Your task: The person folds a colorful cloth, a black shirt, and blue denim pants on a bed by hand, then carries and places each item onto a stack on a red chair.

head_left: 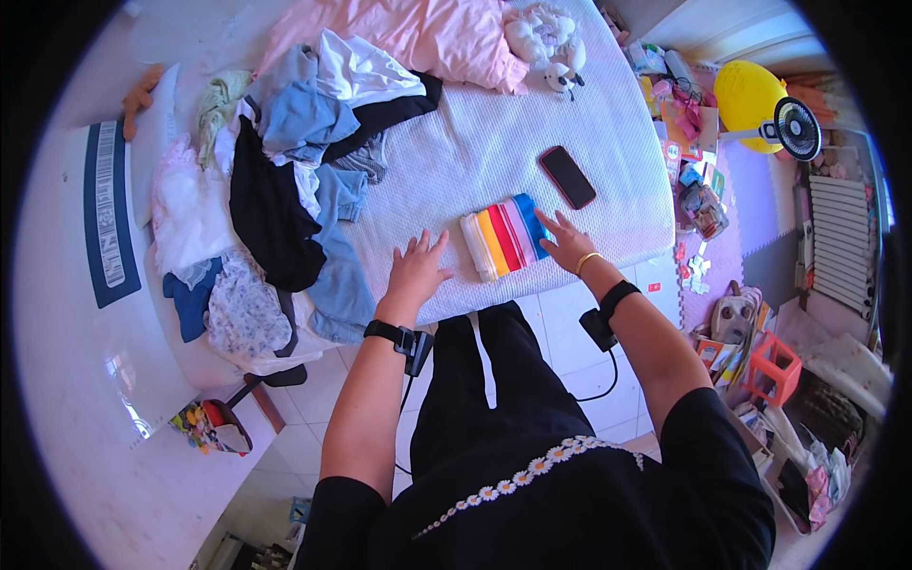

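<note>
A folded striped cloth bundle (503,237), in white, yellow, red, pink and blue, lies near the front edge of the white quilted mattress (456,161). To its left, my left hand (418,268) hovers with spread fingers, apart from the bundle and holding nothing. My right hand (567,242) is at the bundle's blue end, its fingers stretched out and apart; whether the fingertips touch the fabric I cannot tell. Beyond that hand a dark phone (567,177) lies flat on the bed. Both wrists carry black straps with small devices.
Crumpled clothes, including a black garment (266,209) and a blue one (306,112), heap along the bed's left side. A pink pillow (399,38) and a white plush toy (543,38) sit at the far end. Right of the bed are a yellow balloon (748,95), a fan (796,128) and assorted clutter.
</note>
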The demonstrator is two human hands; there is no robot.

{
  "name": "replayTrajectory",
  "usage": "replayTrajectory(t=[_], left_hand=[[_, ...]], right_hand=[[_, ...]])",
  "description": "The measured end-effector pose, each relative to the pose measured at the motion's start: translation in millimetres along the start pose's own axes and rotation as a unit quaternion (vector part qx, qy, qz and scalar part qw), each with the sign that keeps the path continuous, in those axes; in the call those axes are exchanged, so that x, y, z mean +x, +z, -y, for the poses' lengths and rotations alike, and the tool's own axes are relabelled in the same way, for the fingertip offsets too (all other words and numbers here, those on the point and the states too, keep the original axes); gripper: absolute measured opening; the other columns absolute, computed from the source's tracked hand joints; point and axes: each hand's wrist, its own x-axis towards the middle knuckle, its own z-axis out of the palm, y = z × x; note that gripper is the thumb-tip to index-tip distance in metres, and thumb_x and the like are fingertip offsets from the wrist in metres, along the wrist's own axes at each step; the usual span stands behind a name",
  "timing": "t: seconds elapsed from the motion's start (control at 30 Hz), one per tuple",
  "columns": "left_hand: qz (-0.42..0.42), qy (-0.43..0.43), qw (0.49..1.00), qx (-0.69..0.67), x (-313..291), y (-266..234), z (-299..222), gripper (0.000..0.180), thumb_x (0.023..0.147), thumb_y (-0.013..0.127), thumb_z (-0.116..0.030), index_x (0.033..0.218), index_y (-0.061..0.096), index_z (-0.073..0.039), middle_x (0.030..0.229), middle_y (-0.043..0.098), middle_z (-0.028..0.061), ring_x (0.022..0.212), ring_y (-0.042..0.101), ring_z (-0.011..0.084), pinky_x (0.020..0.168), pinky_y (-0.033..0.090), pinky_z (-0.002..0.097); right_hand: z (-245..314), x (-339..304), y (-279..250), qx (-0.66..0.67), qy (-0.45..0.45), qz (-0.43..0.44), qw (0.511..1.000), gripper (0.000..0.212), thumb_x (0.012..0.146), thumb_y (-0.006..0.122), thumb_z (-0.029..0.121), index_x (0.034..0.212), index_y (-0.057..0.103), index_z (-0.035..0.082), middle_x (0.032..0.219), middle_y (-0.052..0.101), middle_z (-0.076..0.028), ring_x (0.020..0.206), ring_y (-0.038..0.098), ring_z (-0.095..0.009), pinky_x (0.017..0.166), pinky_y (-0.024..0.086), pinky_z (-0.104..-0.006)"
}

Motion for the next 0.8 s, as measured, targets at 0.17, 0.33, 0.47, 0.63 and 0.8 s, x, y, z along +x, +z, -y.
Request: replayTrajectory(t=[0.17, 0.33, 0.47, 0.63, 0.8], left_hand=[[0.013, 0.004, 1.000, -0.010, 10, 29, 4, 0.106, 0.120, 0.091, -0.054, 0.209, 0.037, -0.033, 0.211, 0.043, 0.0267, 0.191, 0.049, 0.0510, 0.152, 0.040, 0.0789], [0.025, 0.008, 0.999, -0.027, 19, 58, 2, 0.102, 0.121, 0.090, -0.051, 0.208, 0.039, -0.032, 0.209, 0.046, 0.0286, 0.188, 0.053, 0.0513, 0.151, 0.042, 0.0796], [0.033, 0.010, 0.999, -0.038, 25, 79, -4, 0.096, 0.125, 0.086, -0.048, 0.208, 0.039, -0.031, 0.208, 0.048, 0.0293, 0.188, 0.053, 0.0514, 0.151, 0.041, 0.0794], [0.049, 0.002, 0.998, -0.043, 39, 99, -11, 0.091, 0.129, 0.079, -0.045, 0.209, 0.037, -0.034, 0.209, 0.046, 0.0287, 0.191, 0.050, 0.0504, 0.153, 0.039, 0.0790], [0.072, 0.001, 0.996, -0.059, 56, 113, -16, 0.088, 0.132, 0.076, -0.044, 0.209, 0.036, -0.037, 0.210, 0.043, 0.0293, 0.193, 0.046, 0.0476, 0.153, 0.036, 0.0799]], right_hand=[[-23, 12, 38, 0.016, 0.002, 0.030, 0.999, 0.088, 0.134, 0.070, 0.052, 0.209, 0.024, 0.057, 0.216, 0.033, -0.024, 0.189, 0.052, -0.051, 0.150, 0.039, -0.0869], [-40, 22, 72, 0.047, 0.009, 0.042, 0.998, 0.092, 0.132, 0.073, 0.049, 0.210, 0.024, 0.055, 0.213, 0.039, -0.027, 0.184, 0.059, -0.053, 0.148, 0.054, -0.0676], [-55, 30, 95, 0.030, -0.021, 0.038, 0.999, 0.096, 0.131, 0.077, 0.045, 0.210, 0.024, 0.053, 0.209, 0.044, -0.031, 0.180, 0.063, -0.055, 0.145, 0.060, -0.0578], [-74, 47, 113, 0.076, -0.030, 0.023, 0.996, 0.099, 0.130, 0.079, 0.043, 0.210, 0.023, 0.053, 0.208, 0.043, -0.035, 0.182, 0.060, -0.057, 0.146, 0.058, -0.0595], [-81, 56, 119, 0.093, -0.008, 0.014, 0.996, 0.104, 0.128, 0.081, 0.040, 0.211, 0.019, 0.053, 0.210, 0.040, -0.034, 0.185, 0.055, -0.057, 0.150, 0.053, -0.0604]])
